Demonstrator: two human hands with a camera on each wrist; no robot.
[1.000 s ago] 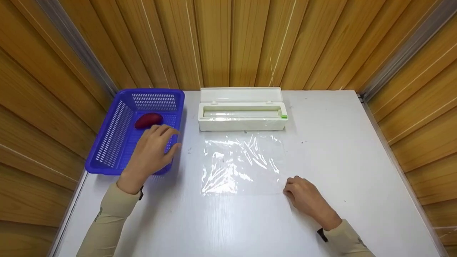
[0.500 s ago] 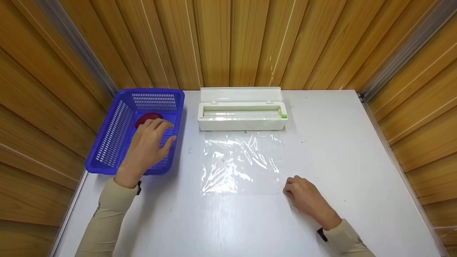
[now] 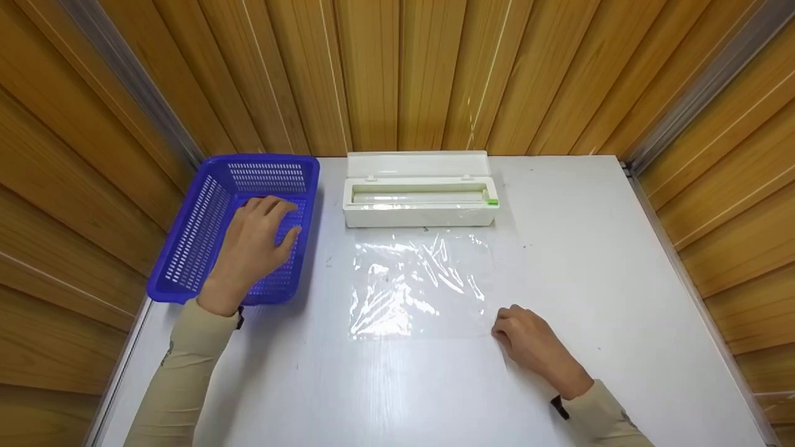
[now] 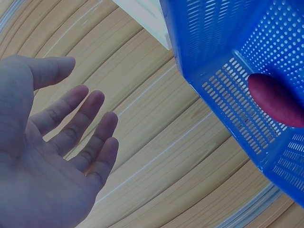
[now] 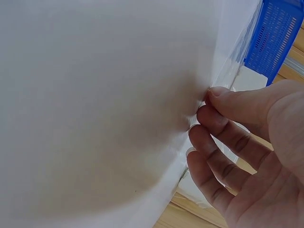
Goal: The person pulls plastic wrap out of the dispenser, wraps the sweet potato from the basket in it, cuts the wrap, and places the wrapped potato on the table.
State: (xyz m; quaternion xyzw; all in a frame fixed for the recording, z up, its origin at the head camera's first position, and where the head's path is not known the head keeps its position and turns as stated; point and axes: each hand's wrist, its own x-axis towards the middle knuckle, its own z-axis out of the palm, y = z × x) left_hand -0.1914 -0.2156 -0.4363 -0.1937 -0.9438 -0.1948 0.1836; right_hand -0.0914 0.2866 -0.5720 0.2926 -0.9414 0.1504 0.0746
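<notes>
My left hand [image 3: 251, 245] is over the blue slotted basket [image 3: 186, 239], with its fingers apart and nothing in them. Below it in the basket lies a dark red, smooth, elongated item [image 4: 275, 100] that looks like a sweet potato; the hand hides most of it in the head view. My right hand [image 3: 531, 341] pinches the near right corner of a sheet of clear cling film [image 3: 428, 292]. In the right wrist view the thumb and index finger [image 5: 213, 116] meet at the film's edge. The sheet lies drawn out across the white table.
Behind the sheet stands a white cling film dispenser [image 3: 419, 217], its lid [image 3: 419, 164] tipped back, a roll inside and a green slider [image 3: 492, 202] at its right end. Wood-look panels [image 3: 428, 74] enclose the white table [image 3: 577, 248] at the back and sides.
My left hand has moved away from me and slightly left, further over the basket, and now covers most of the red item. The right hand and the film have stayed put.
</notes>
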